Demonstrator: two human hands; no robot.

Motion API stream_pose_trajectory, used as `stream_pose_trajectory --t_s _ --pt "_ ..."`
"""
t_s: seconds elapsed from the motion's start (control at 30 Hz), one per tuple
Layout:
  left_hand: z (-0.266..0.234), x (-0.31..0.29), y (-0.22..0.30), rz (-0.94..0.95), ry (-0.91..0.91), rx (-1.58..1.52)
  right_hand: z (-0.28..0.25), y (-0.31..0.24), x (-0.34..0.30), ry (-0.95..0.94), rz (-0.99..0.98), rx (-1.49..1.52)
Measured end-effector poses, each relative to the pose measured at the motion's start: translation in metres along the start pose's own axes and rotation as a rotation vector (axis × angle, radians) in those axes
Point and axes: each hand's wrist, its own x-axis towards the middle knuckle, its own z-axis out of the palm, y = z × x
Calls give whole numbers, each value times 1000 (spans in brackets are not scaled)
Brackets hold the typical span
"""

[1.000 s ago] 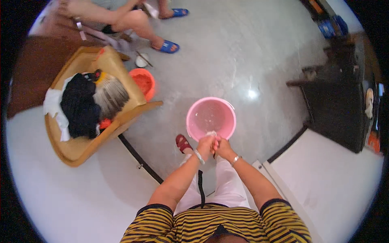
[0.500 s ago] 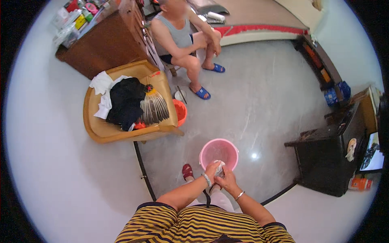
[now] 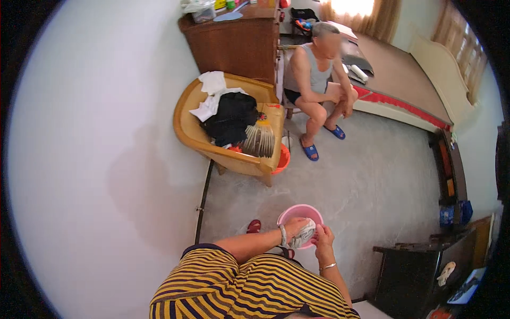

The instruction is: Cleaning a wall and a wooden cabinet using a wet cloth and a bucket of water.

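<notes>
One crumpled grey-white cloth (image 3: 304,234) hangs over the mouth of a pink bucket (image 3: 287,214); the left hand (image 3: 297,225), forearm slanting across, has its grip clenched on the cloth; the right hand (image 3: 323,237) bends beside it, and I cannot tell whether its grip is grasping any; an armchair (image 3: 185,114) holds dark clothing (image 3: 229,118) and a fan (image 3: 258,141), near a seated person (image 3: 312,72).
</notes>
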Motion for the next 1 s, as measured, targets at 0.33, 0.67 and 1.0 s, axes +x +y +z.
stream_pose_trajectory --t_s 0.33,0.67,1.0 --pt "-4 -31 3 117 -75 -7 -2 -7 11 -265 73 -139" --pt "-47 -55 33 135 11 257 43 -16 2 -292 116 34" --pt "-162 -73 46 199 413 351 161 -14 22 -431 138 -245"
